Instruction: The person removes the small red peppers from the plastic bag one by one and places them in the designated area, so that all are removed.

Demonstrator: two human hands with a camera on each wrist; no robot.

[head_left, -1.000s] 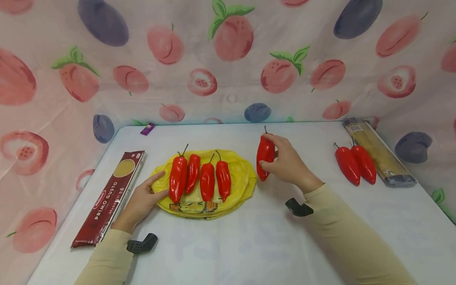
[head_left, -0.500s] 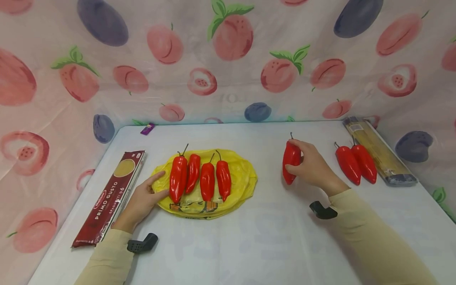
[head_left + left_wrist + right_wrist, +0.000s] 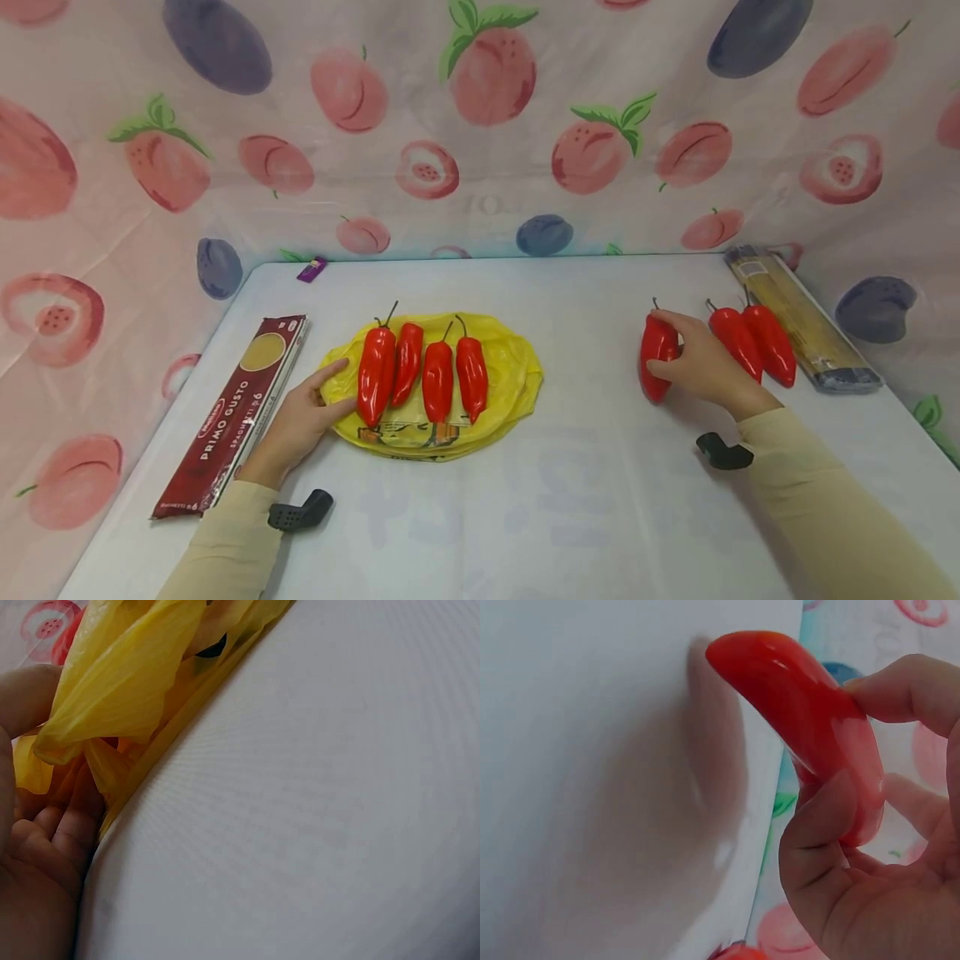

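Note:
My right hand [image 3: 701,358] pinches a glossy red pepper [image 3: 656,358] between thumb and fingers, stem upward. In the right wrist view this pepper [image 3: 810,712] hangs above the white table, its shadow apart from it. My left hand [image 3: 300,425] holds the left edge of a flattened yellow plastic bag [image 3: 513,375]; the left wrist view has the bag's folds [image 3: 120,682] between thumb and fingers, with fingertips partly hidden. Several red peppers [image 3: 437,382] lie in a row on the bag. Two more peppers [image 3: 770,343] lie at the right, one partly behind my right hand.
A dark red spaghetti packet [image 3: 232,417] lies left of my left hand. At the right edge is a clear pack of spaghetti [image 3: 802,321]. A small purple wrapper [image 3: 312,269] sits at the back left. Fruit-printed cloth [image 3: 495,150] rises behind the white table [image 3: 525,517].
My right hand has carried the red pepper rightward, away from the yellow bag and close to the two peppers at the right. The left hand has stayed in place at the bag's edge.

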